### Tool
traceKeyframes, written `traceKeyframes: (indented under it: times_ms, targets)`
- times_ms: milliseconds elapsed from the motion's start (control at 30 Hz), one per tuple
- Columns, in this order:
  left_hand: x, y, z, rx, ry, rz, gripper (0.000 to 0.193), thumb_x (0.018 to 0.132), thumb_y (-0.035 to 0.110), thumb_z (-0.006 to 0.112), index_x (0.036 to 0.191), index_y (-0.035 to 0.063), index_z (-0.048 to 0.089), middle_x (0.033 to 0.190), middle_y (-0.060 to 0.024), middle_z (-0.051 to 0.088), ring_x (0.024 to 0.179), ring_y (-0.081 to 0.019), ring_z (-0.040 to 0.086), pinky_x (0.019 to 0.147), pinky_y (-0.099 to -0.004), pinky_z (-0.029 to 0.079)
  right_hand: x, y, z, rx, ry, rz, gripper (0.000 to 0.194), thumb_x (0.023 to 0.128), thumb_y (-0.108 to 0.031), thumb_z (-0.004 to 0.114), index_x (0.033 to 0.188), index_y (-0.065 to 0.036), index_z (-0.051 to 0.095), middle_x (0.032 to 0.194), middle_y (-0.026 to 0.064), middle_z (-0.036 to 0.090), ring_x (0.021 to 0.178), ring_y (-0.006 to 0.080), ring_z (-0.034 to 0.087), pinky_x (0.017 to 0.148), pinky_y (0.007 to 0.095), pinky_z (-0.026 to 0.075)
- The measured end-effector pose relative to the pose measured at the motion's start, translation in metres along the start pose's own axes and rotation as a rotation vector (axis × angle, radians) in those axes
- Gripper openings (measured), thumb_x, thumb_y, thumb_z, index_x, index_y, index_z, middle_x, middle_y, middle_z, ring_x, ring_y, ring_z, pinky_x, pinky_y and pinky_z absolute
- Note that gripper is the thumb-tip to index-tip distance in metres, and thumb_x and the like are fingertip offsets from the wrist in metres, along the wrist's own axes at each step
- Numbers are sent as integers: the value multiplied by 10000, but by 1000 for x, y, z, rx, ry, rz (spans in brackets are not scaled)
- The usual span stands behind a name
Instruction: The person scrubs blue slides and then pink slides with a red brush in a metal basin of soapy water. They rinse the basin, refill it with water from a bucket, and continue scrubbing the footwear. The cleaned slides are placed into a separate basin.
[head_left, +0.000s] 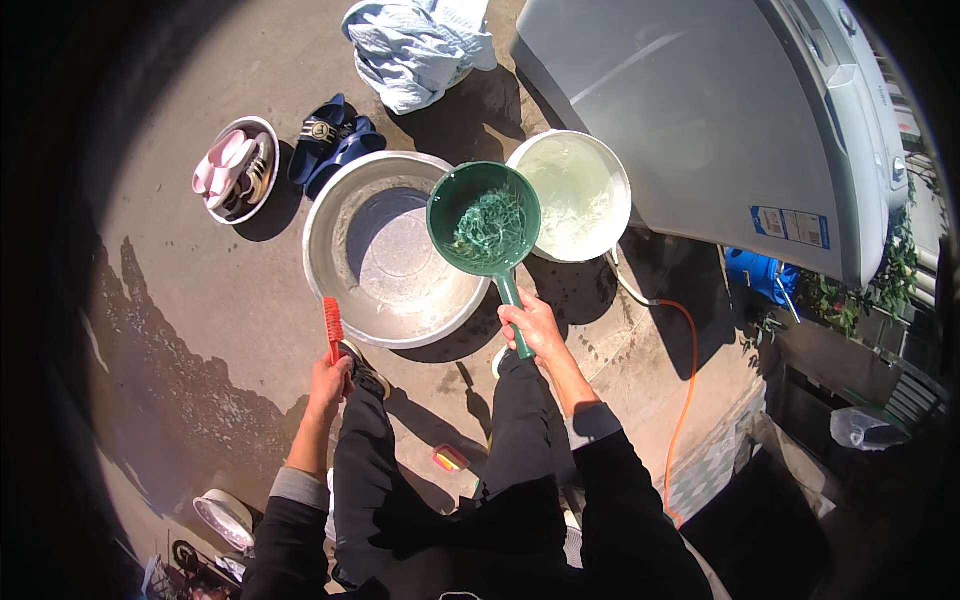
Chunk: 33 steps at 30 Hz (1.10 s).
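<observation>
My right hand (534, 327) grips the handle of a green plastic dipper (486, 221) with water in it. The dipper is between a wide metal basin (324, 300) and a white bucket (624, 196), overlapping the rims of both in view. Rippling pale water fills much of the bucket. Sunlight and shadow cross the basin's bottom; I cannot tell whether it holds water. In my left hand (330, 382) is a red scrubbing brush (333, 326), held upright left of the basin's near rim.
Navy slides (322, 146) lie beyond the basin, beside a small bowl (272, 180) of pink slippers (225, 161) and other footwear. Light-blue cloth (420, 52) is heaped at the top. A washing machine (690, 127) stands right; an orange hose (691, 375) crosses the ground. A soap dish (450, 458) lies between my legs.
</observation>
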<state>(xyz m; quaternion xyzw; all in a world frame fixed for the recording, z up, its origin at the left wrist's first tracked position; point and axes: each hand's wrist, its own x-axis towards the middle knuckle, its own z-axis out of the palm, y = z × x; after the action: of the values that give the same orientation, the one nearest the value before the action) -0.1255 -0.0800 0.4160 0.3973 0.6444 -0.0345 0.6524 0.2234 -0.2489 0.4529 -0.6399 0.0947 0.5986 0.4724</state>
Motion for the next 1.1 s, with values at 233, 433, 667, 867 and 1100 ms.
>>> traceKeyframes:
  times_ms: [233, 433, 667, 867, 1100]
  targets:
    - [82, -2, 6, -157, 16, -212, 191, 959, 265, 515, 984, 76, 522, 586, -49, 500, 430, -190, 517, 363, -319, 370, 81, 60, 45, -94, -49, 60, 94, 852, -61, 589, 944, -72, 574, 695, -14, 515, 516, 71, 506, 419, 236, 394]
    - [128, -19, 6, -259, 22, -194, 268, 981, 250, 475, 1164, 58, 512, 636, -82, 562, 432, -202, 551, 348, -327, 378, 150, 98, 59, -303, 51, 22, 64, 828, -60, 589, 891, -52, 577, 647, 1, 542, 489, 93, 516, 415, 258, 417]
    - [109, -51, -56, -225, 70, -193, 207, 948, 262, 564, 1023, 73, 530, 666, -57, 572, 508, -185, 580, 435, -310, 441, 192, 114, 62, -650, 214, -142, 246, 783, -139, 597, 1012, -52, 572, 623, 83, 571, 497, 187, 561, 497, 351, 462]
    - [81, -55, -135, -160, 292, -110, 182, 935, 216, 548, 1018, 54, 546, 665, -75, 586, 515, -193, 593, 421, -309, 421, 187, 97, 63, -1294, 305, -441, 655, 833, -155, 624, 1434, -126, 366, 991, 212, 605, 944, 388, 618, 795, 472, 494]
    - [52, -38, -130, -114, 270, -75, 186, 931, 211, 570, 1005, 40, 565, 675, -68, 591, 523, -187, 598, 441, -307, 436, 114, 33, 51, -1355, 364, -756, 696, 842, -49, 608, 1467, -157, 321, 1070, 192, 529, 961, 403, 586, 810, 454, 501]
